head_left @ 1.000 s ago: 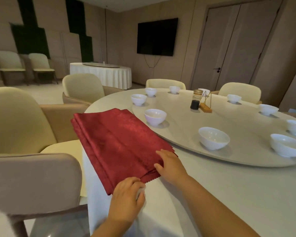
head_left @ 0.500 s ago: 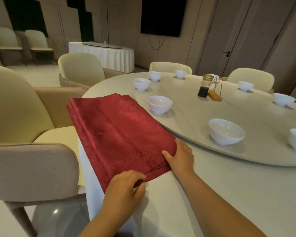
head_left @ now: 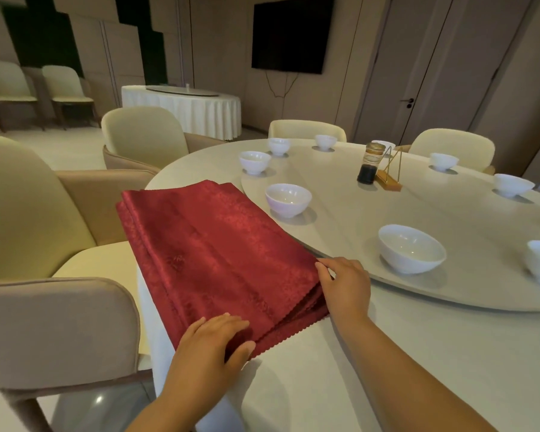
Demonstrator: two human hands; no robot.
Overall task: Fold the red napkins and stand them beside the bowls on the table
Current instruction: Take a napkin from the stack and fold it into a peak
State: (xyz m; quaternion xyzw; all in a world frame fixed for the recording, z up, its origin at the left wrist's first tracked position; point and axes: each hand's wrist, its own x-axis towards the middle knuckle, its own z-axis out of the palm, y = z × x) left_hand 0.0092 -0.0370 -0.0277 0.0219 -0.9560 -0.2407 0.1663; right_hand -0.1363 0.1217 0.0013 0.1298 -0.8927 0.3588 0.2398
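A stack of folded red napkins (head_left: 219,251) lies on the round table (head_left: 387,353), and its left part overhangs the table's edge. My left hand (head_left: 209,347) is on the stack's near corner, fingers on top and thumb at the scalloped edge, pinching it. My right hand (head_left: 346,285) sits at the stack's right corner with its fingertips curled on the top layers. White bowls stand on the turntable (head_left: 418,207): one (head_left: 288,199) just right of the napkins, another (head_left: 411,247) beyond my right hand, and several more around the rim.
A dark sauce bottle (head_left: 370,165) and a wooden card stand (head_left: 388,182) sit mid-turntable. Cream chairs (head_left: 28,213) crowd the table's left side, one backrest (head_left: 60,332) close to my left arm. A second clothed table (head_left: 184,110) stands at the back.
My left hand has come forward from the table's edge onto the stack's near corner. My right hand has slid along the near edge to the right corner. The stack stays in place.
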